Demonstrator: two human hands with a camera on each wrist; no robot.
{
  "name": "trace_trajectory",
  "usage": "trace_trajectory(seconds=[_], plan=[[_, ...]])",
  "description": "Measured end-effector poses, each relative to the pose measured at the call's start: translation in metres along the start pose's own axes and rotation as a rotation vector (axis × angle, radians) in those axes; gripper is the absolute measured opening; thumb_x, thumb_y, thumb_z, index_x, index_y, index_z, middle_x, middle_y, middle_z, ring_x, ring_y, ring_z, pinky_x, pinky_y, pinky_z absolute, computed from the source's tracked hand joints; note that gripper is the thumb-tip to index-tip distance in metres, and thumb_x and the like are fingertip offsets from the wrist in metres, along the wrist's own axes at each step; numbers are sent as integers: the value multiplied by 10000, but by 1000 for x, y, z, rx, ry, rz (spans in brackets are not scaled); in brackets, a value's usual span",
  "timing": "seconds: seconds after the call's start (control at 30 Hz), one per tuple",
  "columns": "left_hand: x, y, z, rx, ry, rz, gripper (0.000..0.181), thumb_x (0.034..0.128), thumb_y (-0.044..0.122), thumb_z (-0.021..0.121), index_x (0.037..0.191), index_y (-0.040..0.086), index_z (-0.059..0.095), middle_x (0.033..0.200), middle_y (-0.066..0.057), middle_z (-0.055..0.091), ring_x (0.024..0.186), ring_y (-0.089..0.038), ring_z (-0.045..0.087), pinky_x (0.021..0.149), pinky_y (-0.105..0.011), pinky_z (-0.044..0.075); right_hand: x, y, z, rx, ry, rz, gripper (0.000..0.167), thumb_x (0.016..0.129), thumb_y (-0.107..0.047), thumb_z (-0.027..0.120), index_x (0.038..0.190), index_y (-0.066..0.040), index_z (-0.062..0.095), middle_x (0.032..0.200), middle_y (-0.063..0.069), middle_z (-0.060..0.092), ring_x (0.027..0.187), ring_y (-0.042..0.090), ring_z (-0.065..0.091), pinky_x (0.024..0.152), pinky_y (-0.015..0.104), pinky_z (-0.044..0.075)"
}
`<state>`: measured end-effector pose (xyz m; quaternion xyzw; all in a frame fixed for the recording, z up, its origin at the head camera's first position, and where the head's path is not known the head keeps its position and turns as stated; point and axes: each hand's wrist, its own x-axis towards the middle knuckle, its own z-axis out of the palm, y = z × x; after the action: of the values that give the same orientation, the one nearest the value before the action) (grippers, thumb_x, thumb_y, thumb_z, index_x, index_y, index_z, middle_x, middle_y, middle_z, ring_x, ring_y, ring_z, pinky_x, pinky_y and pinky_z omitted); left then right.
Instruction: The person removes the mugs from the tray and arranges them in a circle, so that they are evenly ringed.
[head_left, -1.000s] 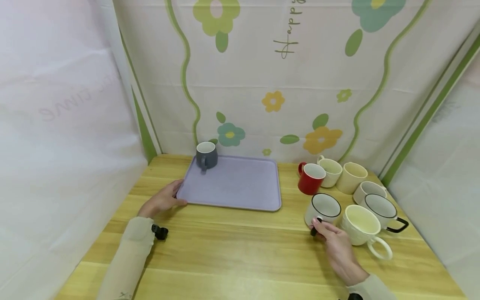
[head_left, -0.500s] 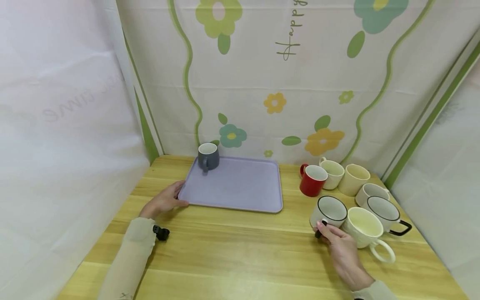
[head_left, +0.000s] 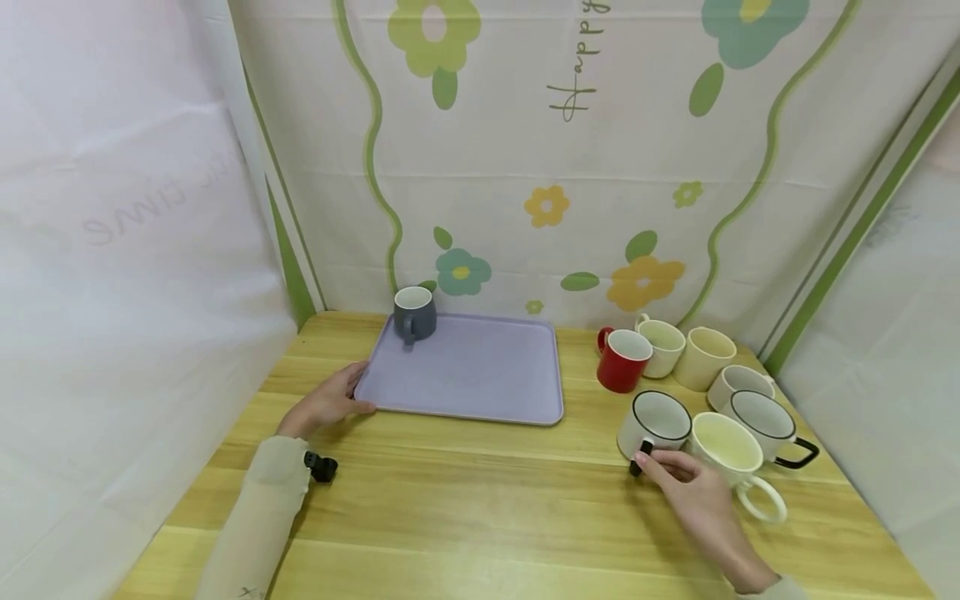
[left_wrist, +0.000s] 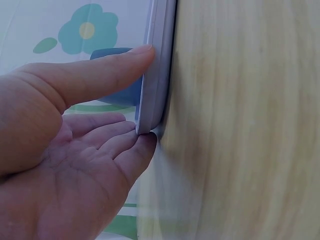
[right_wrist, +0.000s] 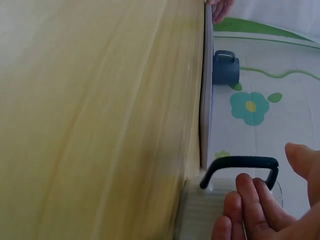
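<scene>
At the lower left corner of the lilac tray (head_left: 480, 367), my left hand (head_left: 330, 402) holds the rim between thumb and fingers. The left wrist view shows the thumb on the tray's edge (left_wrist: 156, 75) and a fingertip touching its corner. A dark grey mug (head_left: 416, 319) stands upright at the tray's back left. My right hand (head_left: 693, 492) is at the black handle (right_wrist: 240, 161) of a white mug with a black rim (head_left: 651, 429), upright on the table. In the right wrist view, its thumb is apart from the handle, and the fingers lie alongside the mug.
Beside the right hand stand a cream mug (head_left: 723, 450) and another black-rimmed white mug (head_left: 761, 421). Behind are a red mug (head_left: 621, 371), a pale mug (head_left: 663, 354), a beige mug (head_left: 703, 362) and a whitish mug (head_left: 738, 387). A patterned curtain (head_left: 487, 167) rises behind the table.
The black-rimmed white mug has shifted slightly right, closer to the cream mug. My right hand has moved right and its thumb has come off the handle. The left hand stays at the tray.
</scene>
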<state>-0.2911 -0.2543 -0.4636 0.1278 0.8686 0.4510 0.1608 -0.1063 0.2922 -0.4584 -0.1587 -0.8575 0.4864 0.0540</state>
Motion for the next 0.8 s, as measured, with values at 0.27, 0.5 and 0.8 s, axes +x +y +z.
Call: trace_trajectory(seconds=[0.27,0.5,0.8], plan=[[-1,-1,-1,-4,-1,-1,935,994,50,713,1663,-81,72,1750,-302,36,1621,-502,77,1329,-617,154,-4,-25,-21,-127,54,-182,424,922,-483,808,1192,-157,782,1046,-57,819,885,-101,688,760,72,535],[1,-2,-1,16,4,6,939,989,59,723,1658,-90,82,1745,-310,49,1618,-502,96,1326,-615,166,8,-67,-1,-97,19,-332,427,916,-435,830,1250,-176,769,1166,11,810,1029,-50,695,837,59,530],[3,-3,0,23,2,8,937,990,64,723,1656,-94,84,1743,-316,50,1617,-504,97,1327,-611,165,34,-127,81,-6,-174,-512,500,872,-443,867,1292,-195,758,1253,8,788,1215,230,716,1058,429,587]])
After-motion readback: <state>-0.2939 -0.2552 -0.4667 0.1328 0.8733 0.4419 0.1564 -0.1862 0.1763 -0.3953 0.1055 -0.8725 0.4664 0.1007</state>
